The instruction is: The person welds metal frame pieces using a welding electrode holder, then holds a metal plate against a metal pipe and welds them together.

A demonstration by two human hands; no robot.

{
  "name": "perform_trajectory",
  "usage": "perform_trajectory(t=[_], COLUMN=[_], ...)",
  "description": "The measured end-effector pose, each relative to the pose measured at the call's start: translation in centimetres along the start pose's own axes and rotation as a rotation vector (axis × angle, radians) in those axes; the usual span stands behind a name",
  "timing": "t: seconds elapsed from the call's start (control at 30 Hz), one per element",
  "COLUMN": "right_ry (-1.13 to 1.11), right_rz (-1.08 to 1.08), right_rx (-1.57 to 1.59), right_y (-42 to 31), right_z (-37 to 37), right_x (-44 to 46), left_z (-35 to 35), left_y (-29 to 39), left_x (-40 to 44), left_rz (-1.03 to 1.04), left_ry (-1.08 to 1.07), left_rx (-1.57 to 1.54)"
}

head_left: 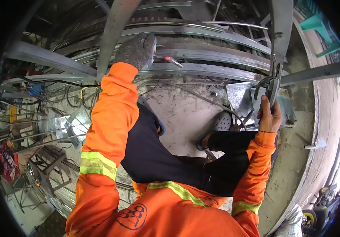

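Note:
My left hand [135, 50], in a dark grey work glove, is at the stacked metal bars [213, 53] and appears closed; its fingers are mostly hidden. Beside the glove, a short thin rod [174, 62] with a bright red spot sticks out to the right. I cannot tell whether the glove grips it. My bare right hand [271, 112] is wrapped around a welding electrode holder [272, 85] with a curved lever. A thin rod rises from its jaws, beside an upright metal post [281, 29]. A thick cable [201, 94] runs across the floor toward my right side.
Another slanted metal beam [114, 29] stands near my left arm. Sheet metal pieces [239, 98] lie on the floor by my right hand. Cables, rods and metal frames [51, 170] clutter the left. A teal plastic chair [322, 33] is at upper right, beyond a concrete ledge [324, 114].

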State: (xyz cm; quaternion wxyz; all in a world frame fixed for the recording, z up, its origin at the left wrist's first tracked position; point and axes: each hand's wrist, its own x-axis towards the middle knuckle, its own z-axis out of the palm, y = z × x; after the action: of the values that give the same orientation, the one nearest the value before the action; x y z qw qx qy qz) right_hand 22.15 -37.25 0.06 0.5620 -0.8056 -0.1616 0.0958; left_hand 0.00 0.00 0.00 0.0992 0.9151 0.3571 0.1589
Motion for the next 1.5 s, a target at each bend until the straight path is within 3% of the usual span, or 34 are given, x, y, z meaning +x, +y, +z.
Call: perform_trajectory(t=[0.07,0.17,0.33,0.4,0.47,0.5,0.57,0.6,0.7,0.77,0.8,0.83,0.9,1.0,1.13,1.2,1.33,1.4,1.5], right_ry=[0.002,0.0,-0.003,-0.044,-0.083,-0.128,-0.131,-0.13,-0.157,-0.188,-0.218,-0.248,-0.308,-0.35,-0.414,-0.447,-0.449,-0.498,-0.537], right_rz=[-0.012,0.023,-0.002,0.007,-0.033,0.07,-0.022,-0.065,-0.123,-0.092,-0.158,-0.224,-0.266,-0.328,-0.387,-0.38,-0.471,-0.444,-0.428], right_rx=[-0.022,0.048,-0.005,-0.028,-0.013,-0.033,-0.177,-0.257,-0.348,-0.364,-0.396,-0.429,-0.45,-0.552,-0.553,-0.55,-0.608,-0.661,-0.66], right_y=[-0.2,-0.1,1.4,1.4,1.5,-0.3,0.6,0.2,-0.2,0.1,0.6,0.9,1.4,2.6,2.9,3.3,4.7,4.4,4.7], right_z=[-0.6,1.8,1.0,-0.1,0.4,0.8,1.2,1.2,1.8,2.4,2.5,2.5,2.7,3.7,4.3,4.6,5.0,5.2,5.2], right_x=[0.2,-0.2,-0.8,-1.6,-2.3,-2.7,-2.7,-2.7,-2.6,-2.6,-2.5,-2.5,-2.4,-2.6,-2.5,-2.5,-2.5,-2.8,-2.8], left_z=[-0.9,-1.3,-0.5,-0.5,0.8,0.4,-1.4,-0.7,0.1,-0.6,-1.9,-0.8,2.1,2.8,0.5,-1.9,-0.5,0.5,0.0], left_y=[1.9,0.0,0.1,-0.2,-1.3,0.0,2.1,1.7,-0.9,0.7,2.5,1.8,-1.8,-2.0,1.3,3.9,2.3,-0.1,-1.8], left_x=[-0.4,0.8,0.3,0.1,0.5,0.5,0.1,0.5,-0.3,-0.7,-0.4,-0.1,0.7,0.0,-0.7,-1.0,-0.5,-0.7,-1.1], left_rz=[-0.195,-0.17,-0.068,0.181,0.113,0.14,-0.068,-0.06,0.019,0.227,0.014,0.017,0.394,0.426,0.304,0.002,0.017,0.388,0.559], left_ry=[-0.075,-0.144,-0.11,-0.014,-0.038,-0.031,-0.085,-0.089,-0.086,0.0,-0.186,-0.188,-0.129,0.027,-0.028,-0.237,-0.286,-0.092,-0.03], left_rx=[-0.095,-0.037,0.029,0.017,0.014,-0.009,-0.064,-0.071,0.014,0.022,0.004,0.001,0.191,0.15,0.072,0.048,0.049,0.227,0.349])
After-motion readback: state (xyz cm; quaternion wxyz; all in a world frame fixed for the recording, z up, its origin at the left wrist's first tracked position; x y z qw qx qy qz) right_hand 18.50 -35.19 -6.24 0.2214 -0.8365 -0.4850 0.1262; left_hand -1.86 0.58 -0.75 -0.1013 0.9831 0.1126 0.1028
